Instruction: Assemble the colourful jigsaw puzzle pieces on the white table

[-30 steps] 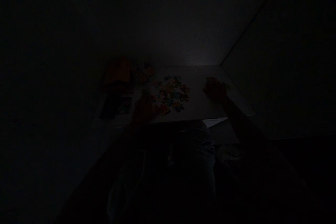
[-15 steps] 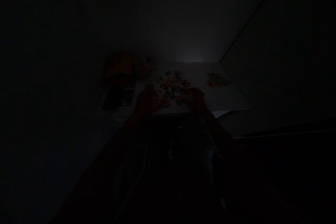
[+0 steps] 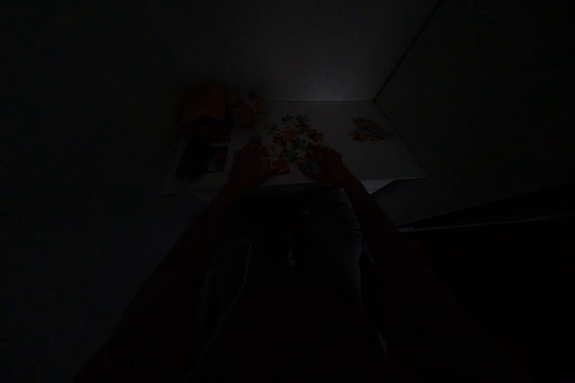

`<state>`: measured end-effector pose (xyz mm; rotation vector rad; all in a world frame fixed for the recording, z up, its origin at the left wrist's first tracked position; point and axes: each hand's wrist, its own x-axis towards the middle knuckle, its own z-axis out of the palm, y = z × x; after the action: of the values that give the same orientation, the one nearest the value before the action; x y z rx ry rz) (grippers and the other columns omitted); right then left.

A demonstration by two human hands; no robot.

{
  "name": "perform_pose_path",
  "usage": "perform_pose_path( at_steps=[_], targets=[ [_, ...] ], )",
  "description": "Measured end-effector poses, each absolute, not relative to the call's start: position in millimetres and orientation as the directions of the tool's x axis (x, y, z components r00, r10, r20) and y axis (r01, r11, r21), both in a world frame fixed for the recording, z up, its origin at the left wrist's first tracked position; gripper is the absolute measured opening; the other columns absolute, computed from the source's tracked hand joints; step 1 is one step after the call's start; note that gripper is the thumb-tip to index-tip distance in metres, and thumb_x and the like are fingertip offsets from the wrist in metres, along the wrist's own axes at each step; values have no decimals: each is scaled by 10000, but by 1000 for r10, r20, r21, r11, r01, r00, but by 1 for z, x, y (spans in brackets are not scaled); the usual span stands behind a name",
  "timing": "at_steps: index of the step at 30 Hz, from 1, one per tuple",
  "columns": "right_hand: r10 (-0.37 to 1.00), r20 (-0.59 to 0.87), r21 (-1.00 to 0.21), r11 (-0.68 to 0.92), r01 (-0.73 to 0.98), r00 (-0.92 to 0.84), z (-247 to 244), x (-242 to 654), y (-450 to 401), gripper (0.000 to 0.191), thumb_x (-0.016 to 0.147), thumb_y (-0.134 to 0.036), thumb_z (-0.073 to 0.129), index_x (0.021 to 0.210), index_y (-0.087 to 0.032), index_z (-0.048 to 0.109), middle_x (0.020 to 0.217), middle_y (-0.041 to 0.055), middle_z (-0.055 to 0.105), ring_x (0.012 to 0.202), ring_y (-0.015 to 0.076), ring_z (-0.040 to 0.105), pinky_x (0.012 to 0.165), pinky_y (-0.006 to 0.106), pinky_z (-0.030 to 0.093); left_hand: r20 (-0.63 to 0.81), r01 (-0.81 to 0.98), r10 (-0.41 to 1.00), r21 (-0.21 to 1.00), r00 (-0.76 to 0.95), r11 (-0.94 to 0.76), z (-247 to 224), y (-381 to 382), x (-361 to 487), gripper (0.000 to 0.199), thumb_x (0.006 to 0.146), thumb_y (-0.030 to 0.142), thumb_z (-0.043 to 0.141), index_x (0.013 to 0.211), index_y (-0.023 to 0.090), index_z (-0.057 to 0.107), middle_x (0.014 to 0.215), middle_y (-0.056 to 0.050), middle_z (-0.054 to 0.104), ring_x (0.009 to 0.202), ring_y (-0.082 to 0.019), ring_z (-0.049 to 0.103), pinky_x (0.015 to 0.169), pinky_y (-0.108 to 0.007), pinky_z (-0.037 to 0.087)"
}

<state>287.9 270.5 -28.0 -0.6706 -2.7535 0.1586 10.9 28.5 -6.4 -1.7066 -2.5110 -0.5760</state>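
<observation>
on a flat white board [image 3: 341, 137], the left hand [image 3: 249, 169] and right hand [image 3: 327, 166] lie against the near edge of the multicoloured cardboard jigsaw pieces [image 3: 291, 142], within reach, fingers low, too dark to tell whether they grip anything

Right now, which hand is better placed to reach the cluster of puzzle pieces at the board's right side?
Probably the right hand: it is closer to that cluster, on the same side, while the left hand sits beyond the scattered pieces.
</observation>
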Motion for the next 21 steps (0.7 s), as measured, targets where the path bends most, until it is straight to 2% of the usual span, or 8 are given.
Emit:
perform_pose_path(
  at_steps=[4, 9, 12, 15, 18, 21],
  targets=[
    [489, 250, -262, 865, 428, -836, -25, 287, 269, 614, 1064, -620, 950, 1596, -317, 903, 1819, 167, 727, 1644, 486, 692, 1392, 717, 547, 253, 904, 884, 283, -393, 321, -6, 28, 13, 893, 1130, 657, 911, 1817, 156, 641, 2005, -302, 494, 1886, -488, 455, 1531, -650, 390],
    [505, 268, -312, 851, 422, -821, -16, 287, 262, 544, 1051, -561, 1000, 1496, -261, 915, 1730, 182, 802, 1613, 457, 715, 1384, 670, 551, 238, 894, 882, 303, -407, 331, -4, 29, 11, 938, 1129, 646, 909, 1852, 137, 596, 2030, -308, 453, 1917, -476, 418, 1561, -645, 357],
    [513, 293, -321, 848, 422, -807, -13, 288, 256, 506, 1019, -529, 1055, 1430, -269, 915, 1626, 191, 850, 1531, 452, 759, 1305, 647, 590, 224, 891, 883, 305, -412, 338, -1, 29, 11, 940, 1137, 663, 891, 1860, 151, 577, 2039, -298, 445, 1926, -465, 408, 1567, -633, 353],
    [503, 365, -322, 858, 400, -783, -4, 292, 253, 480, 1010, -567, 1077, 1343, -267, 903, 1497, 188, 878, 1368, 407, 804, 1191, 591, 620, 230, 888, 877, 299, -422, 349, 1, 29, 12, 865, 1148, 660, 874, 1813, 168, 619, 2021, -289, 480, 1909, -464, 441, 1562, -634, 366],
    [436, 503, -251, 900, 357, -746, 27, 301, 253, 535, 984, -631, 1091, 1311, -264, 880, 1385, 166, 882, 1263, 367, 795, 1168, 567, 593, 239, 890, 876, 298, -420, 345, 0, 30, 10, 768, 1131, 629, 888, 1735, 200, 685, 1995, -261, 533, 1880, -465, 490, 1545, -634, 410],
    [225, 715, -58, 963, 264, -662, 90, 317, 254, 602, 1019, -709, 1042, 1391, -269, 867, 1373, 159, 873, 1300, 367, 778, 1232, 587, 541, 283, 892, 862, 300, -421, 337, -3, 32, 8, 714, 1101, 615, 907, 1667, 213, 736, 1929, -259, 615, 1827, -478, 562, 1500, -631, 480]
  ],
)
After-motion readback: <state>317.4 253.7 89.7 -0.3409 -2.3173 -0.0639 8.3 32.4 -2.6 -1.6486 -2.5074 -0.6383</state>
